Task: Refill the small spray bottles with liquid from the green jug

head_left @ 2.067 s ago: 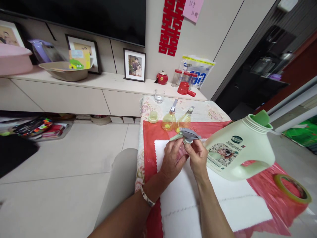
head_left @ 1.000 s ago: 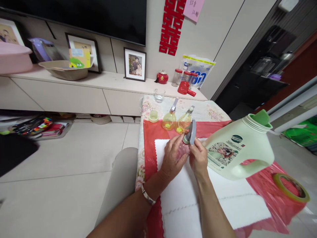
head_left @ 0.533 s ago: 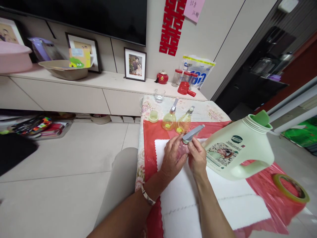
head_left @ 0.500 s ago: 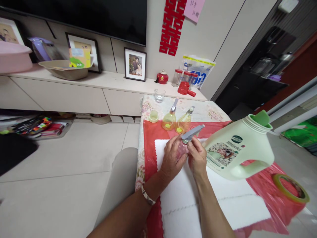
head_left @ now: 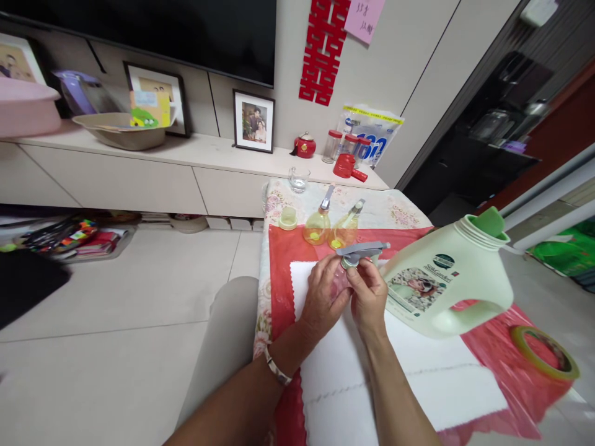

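Observation:
A small pink spray bottle (head_left: pixel 339 284) is held over the white cloth, its body wrapped by my left hand (head_left: pixel 321 294). Fingers of my right hand (head_left: pixel 369 291) are closed on the grey spray head (head_left: pixel 362 249) at its neck. Much of the bottle is hidden behind my fingers. Just beyond stand two yellow spray bottles (head_left: pixel 318 227) with grey heads, side by side. To their left sits a pale yellow-green cap (head_left: pixel 288 218). Close to the right of my hands stands a big light green jug (head_left: pixel 446 279), uncapped, with a green spout.
Beneath lie a white cloth (head_left: pixel 339 384) and red plastic sheeting (head_left: pixel 284 260). A roll of tape (head_left: pixel 545 352) lies at the right edge. At the table's back stands a glass cup (head_left: pixel 299 179). Behind is a cabinet (head_left: pixel 232 186) with jars and frames.
The grey spray head has turned on the pink bottle, its tip swinging from up-right to more nearly level. My right hand has shifted slightly with it; my left hand stays put.

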`<control>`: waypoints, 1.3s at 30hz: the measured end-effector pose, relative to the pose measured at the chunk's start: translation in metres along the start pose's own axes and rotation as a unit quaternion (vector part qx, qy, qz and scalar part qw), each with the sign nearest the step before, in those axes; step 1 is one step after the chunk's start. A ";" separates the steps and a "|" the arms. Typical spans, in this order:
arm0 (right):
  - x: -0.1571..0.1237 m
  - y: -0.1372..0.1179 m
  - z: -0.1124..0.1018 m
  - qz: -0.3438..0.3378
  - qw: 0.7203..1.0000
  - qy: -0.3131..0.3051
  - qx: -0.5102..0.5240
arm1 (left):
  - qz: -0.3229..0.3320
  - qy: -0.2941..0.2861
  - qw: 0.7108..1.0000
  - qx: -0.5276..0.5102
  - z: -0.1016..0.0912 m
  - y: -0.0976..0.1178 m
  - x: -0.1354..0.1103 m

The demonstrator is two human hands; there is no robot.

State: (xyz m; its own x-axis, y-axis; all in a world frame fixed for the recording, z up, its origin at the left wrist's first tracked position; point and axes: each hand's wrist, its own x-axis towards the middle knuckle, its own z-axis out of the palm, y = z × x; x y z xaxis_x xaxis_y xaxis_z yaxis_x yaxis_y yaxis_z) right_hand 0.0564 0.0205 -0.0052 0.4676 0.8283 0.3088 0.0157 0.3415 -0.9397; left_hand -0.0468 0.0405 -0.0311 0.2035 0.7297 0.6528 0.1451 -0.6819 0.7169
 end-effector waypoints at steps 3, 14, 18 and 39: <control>-0.001 -0.001 0.003 -0.008 1.000 0.011 -0.006 | 0.001 0.002 1.000 0.004 0.000 0.001 0.000; -0.001 0.001 0.003 0.009 0.999 0.031 -0.004 | -0.001 0.001 1.000 0.000 0.001 -0.003 -0.001; -0.003 0.002 0.004 0.018 0.999 0.029 0.009 | -0.002 0.003 1.000 -0.009 0.001 0.000 0.000; 0.004 0.002 -0.002 0.066 0.994 -0.011 0.088 | -0.023 -0.001 1.000 -0.006 0.002 -0.002 -0.002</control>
State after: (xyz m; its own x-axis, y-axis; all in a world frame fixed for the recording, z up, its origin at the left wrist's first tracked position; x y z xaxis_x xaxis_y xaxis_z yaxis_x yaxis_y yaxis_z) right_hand 0.0600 0.0239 -0.0064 0.4362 0.8799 0.1886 -0.2011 0.2996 -0.9326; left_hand -0.0456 0.0402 -0.0338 0.1997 0.7596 0.6190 0.1417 -0.6475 0.7488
